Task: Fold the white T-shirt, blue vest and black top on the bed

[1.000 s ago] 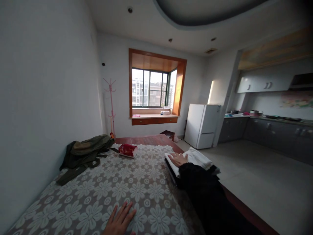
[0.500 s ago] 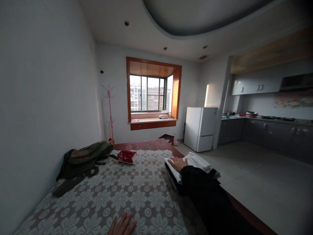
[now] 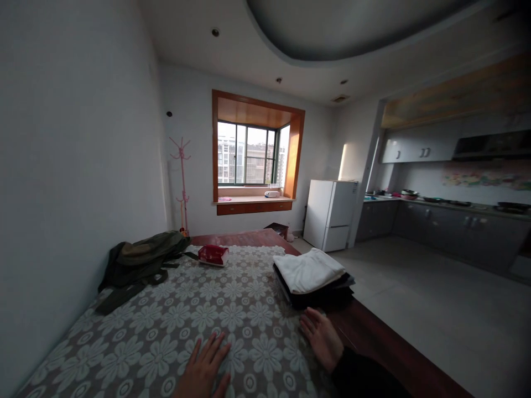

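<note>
The right hand (image 3: 321, 338) had just left the folded white cloth (image 3: 309, 271) and was now open and empty near the pile's near edge, so the cloth lay free atop dark folded fabric (image 3: 321, 298) at the right of the table (image 3: 385, 337). The left hand (image 3: 204, 367), fingers spread, gripped nothing over the floral tablecloth (image 3: 226, 315), near and left of the pile.

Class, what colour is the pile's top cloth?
White; the cloth shows best in the head view.
</note>
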Motion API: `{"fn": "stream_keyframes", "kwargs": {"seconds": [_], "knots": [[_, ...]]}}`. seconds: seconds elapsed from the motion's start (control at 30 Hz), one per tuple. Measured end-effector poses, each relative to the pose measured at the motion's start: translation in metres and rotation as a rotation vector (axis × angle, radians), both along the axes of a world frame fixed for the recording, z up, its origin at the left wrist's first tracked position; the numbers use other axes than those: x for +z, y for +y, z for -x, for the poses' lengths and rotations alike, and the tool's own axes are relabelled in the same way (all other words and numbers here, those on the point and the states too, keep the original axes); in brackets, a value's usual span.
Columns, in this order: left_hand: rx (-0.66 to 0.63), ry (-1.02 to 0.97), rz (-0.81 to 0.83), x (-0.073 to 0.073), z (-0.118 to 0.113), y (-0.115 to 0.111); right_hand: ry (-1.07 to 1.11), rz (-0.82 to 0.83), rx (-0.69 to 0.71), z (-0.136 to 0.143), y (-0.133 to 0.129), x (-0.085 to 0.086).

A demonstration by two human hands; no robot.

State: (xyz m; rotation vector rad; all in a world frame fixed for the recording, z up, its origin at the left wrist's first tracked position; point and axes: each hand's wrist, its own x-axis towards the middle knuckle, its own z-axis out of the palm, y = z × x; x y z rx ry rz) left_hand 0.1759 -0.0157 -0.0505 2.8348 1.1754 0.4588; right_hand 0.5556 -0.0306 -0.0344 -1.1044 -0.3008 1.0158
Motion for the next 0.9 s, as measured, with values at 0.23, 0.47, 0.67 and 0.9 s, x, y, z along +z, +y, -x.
{"fn": "stream_keyframes", "kwargs": {"seconds": [0.23,0.47,0.67,0.9], "knots": [[0.065,-0.025,0.085,0.023,-0.007,-0.021,0.317,0.098,0.124,-0.007,0.018,0.051],[0.074,-0.035,0.110,0.017,-0.006,-0.016,0.198,0.175,0.130,-0.012,0.025,0.051],[0.075,-0.044,0.124,0.030,-0.007,-0.025,0.093,0.235,0.107,-0.004,0.041,0.057],[0.084,-0.011,0.159,0.026,-0.007,-0.021,0.007,0.193,0.144,0.006,0.050,0.071]]}}
